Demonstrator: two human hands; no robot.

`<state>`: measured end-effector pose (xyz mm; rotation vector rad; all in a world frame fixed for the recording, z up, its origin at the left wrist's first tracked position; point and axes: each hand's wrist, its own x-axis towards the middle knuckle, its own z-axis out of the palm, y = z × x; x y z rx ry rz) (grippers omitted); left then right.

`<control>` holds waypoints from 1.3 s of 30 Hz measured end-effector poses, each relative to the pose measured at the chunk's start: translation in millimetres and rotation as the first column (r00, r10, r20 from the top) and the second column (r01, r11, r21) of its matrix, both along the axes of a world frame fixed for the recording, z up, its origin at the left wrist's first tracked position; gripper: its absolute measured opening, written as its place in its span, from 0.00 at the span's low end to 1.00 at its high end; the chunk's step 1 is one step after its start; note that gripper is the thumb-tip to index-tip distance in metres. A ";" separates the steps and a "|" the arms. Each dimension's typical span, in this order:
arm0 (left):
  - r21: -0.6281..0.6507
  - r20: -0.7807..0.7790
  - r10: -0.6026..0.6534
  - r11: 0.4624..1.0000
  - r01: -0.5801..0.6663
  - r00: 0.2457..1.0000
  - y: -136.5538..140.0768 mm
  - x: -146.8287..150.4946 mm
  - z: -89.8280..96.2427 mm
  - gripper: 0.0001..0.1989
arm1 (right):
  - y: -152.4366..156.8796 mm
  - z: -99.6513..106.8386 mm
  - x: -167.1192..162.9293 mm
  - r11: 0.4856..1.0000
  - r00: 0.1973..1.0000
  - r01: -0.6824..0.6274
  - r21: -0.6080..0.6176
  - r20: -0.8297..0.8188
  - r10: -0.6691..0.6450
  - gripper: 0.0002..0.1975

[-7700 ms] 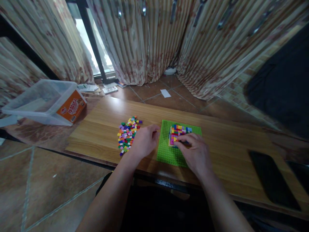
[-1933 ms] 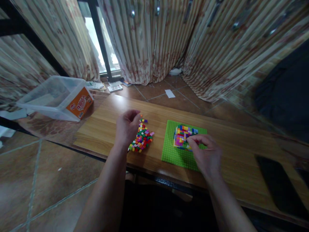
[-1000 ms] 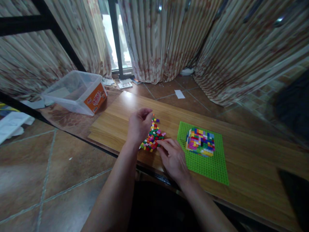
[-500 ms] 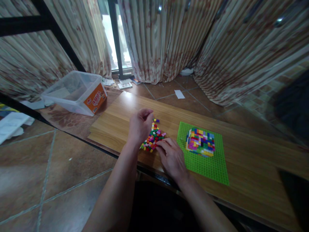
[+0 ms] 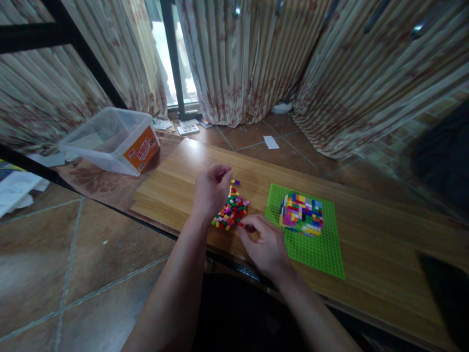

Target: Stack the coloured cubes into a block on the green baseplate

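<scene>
A pile of small toy bricks [image 5: 234,210] in many colours lies on the wooden tabletop between my hands. At the pile's near right edge, my right hand [image 5: 266,244] pinches a small red brick [image 5: 241,224] between thumb and forefinger. My left hand [image 5: 211,190] hovers over the pile's left side, its fingers curled and pressed together; whatever they hold is hidden. To the right lies a green baseplate [image 5: 318,256]. On it stands a block-shaped build [image 5: 302,213] of multicoloured bricks.
A clear plastic bin [image 5: 98,151] with an orange label stands beyond the table's left end. Beyond the pile lies a purple and yellow brick piece [image 5: 235,182]. A dark flat object [image 5: 445,288] is at the right. Curtains [image 5: 249,58] hang behind the table [image 5: 176,171].
My right hand has drawn slightly back from the pile, with the red brick now showing at its fingertips. My left hand has hardly moved. The view has shifted slightly.
</scene>
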<state>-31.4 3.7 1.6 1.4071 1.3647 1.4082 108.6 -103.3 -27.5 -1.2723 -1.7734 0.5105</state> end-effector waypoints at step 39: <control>-0.028 -0.093 -0.067 0.998 0.065 0.993 -2.1 12.4 -2.0 0.06 | -14.0 15.1 33.4 0.999 0.999 0.035 0.037 0.023 -0.036 0.09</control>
